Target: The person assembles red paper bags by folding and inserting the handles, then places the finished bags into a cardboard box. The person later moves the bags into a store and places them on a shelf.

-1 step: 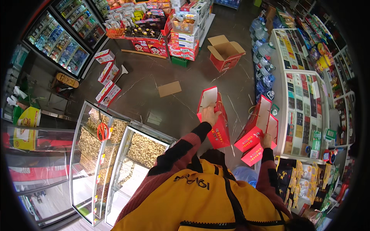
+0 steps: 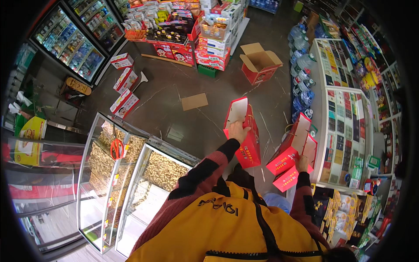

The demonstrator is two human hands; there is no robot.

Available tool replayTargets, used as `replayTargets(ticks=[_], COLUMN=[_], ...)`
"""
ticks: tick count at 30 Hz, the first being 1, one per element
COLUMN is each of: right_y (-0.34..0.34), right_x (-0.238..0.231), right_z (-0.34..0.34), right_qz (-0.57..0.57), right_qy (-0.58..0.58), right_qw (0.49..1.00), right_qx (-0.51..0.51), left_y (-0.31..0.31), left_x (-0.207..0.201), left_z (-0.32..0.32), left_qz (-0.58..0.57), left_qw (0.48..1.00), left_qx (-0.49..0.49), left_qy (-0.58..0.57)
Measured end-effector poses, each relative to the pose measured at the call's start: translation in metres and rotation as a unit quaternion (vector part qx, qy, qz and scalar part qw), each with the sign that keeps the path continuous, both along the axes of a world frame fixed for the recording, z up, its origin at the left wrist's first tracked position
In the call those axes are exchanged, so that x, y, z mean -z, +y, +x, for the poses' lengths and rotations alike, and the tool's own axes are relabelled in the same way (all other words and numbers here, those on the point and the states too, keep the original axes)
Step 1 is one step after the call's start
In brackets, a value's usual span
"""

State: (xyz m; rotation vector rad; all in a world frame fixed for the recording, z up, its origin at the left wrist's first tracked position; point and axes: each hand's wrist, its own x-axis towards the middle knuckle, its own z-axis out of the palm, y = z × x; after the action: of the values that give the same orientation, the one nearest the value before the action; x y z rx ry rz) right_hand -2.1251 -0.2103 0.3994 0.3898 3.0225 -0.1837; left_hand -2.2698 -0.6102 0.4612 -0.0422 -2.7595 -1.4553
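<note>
My left hand (image 2: 238, 131) is closed on the top of a red gift box (image 2: 249, 148), thumb on its right side. A white inner face shows at the box's far end, and yellow print runs along its lower part. To the right, my right hand (image 2: 302, 163) grips the upper edge of a red gift box (image 2: 288, 179). Pressed against it on the left stands another red box (image 2: 280, 160), also pale inside. Both hands hold their boxes off my body, over the dark floor. The fingertips inside the boxes are hidden.
An open brown-and-red carton (image 2: 261, 65) stands ahead, with flat cardboard (image 2: 194, 101) on the floor. Water bottles (image 2: 301, 81) line the glass counter (image 2: 345, 135) at right. Peanut cases (image 2: 163, 170) with red scissors (image 2: 117, 149) stand at left. Several white-and-red boxes (image 2: 125, 103) lie beyond.
The surroundings have shifted slightly down in the picture, and the right side slightly right. Both hands keep their grips and stay almost where they were.
</note>
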Motion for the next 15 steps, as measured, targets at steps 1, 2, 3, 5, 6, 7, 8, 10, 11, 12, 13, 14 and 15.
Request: replayTargets(ticks=[1, 2, 3, 5, 6, 7, 8, 10, 11, 12, 13, 14, 15], right_y=[0.000, 0.000, -0.002, -0.013, -0.018, -0.025, -0.037, -0.065, -0.083, -0.104, -0.124, -0.150, -0.176], right_x=[-0.002, -0.002, -0.004, 0.005, 0.007, 0.010, 0.014, 0.017, 0.020, 0.019, 0.017, 0.015, 0.012], right_z=[-0.023, -0.052, -0.074, -0.123, -0.148, -0.180, -0.208, -0.264, -0.292, -0.318, -0.344, -0.369, -0.389], right_qz=[0.003, -0.018, -0.030, -0.045, -0.043, -0.037, -0.022, -0.016, -0.010, -0.045, -0.066, -0.076, -0.094], right_qy=[0.008, 0.014, 0.003, -0.001, 0.001, -0.001, 0.008, 0.017, 0.009, 0.000, -0.018, -0.014, -0.005], right_qw=[1.000, 0.999, 0.999, 0.997, 0.994, 0.991, 0.986, 0.976, 0.971, 0.962, 0.954, 0.945, 0.938], right_qx=[-0.020, -0.034, -0.038, -0.070, -0.101, -0.128, -0.164, -0.217, -0.241, -0.269, -0.292, -0.319, -0.335], left_y=[-0.008, -0.017, -0.024, -0.037, -0.045, -0.053, -0.063, -0.085, -0.099, -0.113, -0.131, -0.148, -0.168], left_x=[0.000, 0.001, 0.003, 0.008, 0.010, 0.010, 0.010, 0.010, 0.010, 0.010, 0.010, 0.009, 0.008], left_z=[-0.018, -0.036, -0.053, -0.087, -0.102, -0.120, -0.134, -0.156, -0.164, -0.168, -0.171, -0.173, -0.177], left_qz=[0.003, -0.005, -0.013, -0.017, -0.008, -0.003, -0.015, -0.022, -0.026, -0.023, -0.015, -0.007, 0.002], left_qw=[1.000, 0.998, 0.996, 0.992, 0.989, 0.985, 0.979, 0.970, 0.965, 0.954, 0.943, 0.935, 0.927], left_qx=[-0.021, -0.048, -0.073, -0.118, -0.142, -0.169, -0.196, -0.240, -0.260, -0.298, -0.330, -0.349, -0.367], left_qy=[-0.023, -0.031, -0.044, -0.048, -0.045, -0.040, -0.048, -0.030, -0.037, -0.026, -0.045, -0.063, -0.078])
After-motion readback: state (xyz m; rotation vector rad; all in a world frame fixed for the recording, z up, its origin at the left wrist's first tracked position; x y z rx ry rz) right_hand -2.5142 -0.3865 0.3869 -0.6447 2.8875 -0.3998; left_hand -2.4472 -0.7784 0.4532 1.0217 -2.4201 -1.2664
